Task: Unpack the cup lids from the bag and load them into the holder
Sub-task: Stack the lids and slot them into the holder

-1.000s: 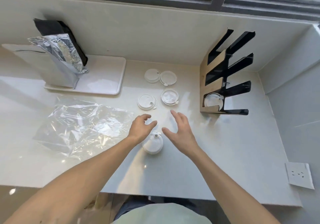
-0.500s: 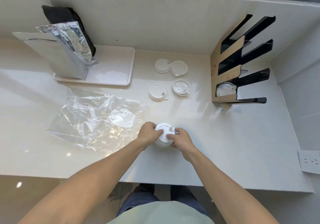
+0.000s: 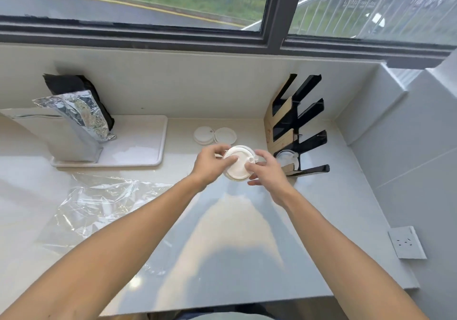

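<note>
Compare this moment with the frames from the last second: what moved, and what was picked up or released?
Both hands closed on the stack of lids, open a second ago, and lifted it off the counter toward the holder; left hand and right hand grip its sides. The plastic bag, foil pouch and two lids behind stayed put.

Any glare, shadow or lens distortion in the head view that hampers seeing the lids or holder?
Head view: window glare sheens the glossy white countertop; the person's shadow falls near its front edge. Wide-angle lens bows the window frame. The white round lid stack, between left hand and right hand, is sharp; the black slotted holder reads clearly.
</note>
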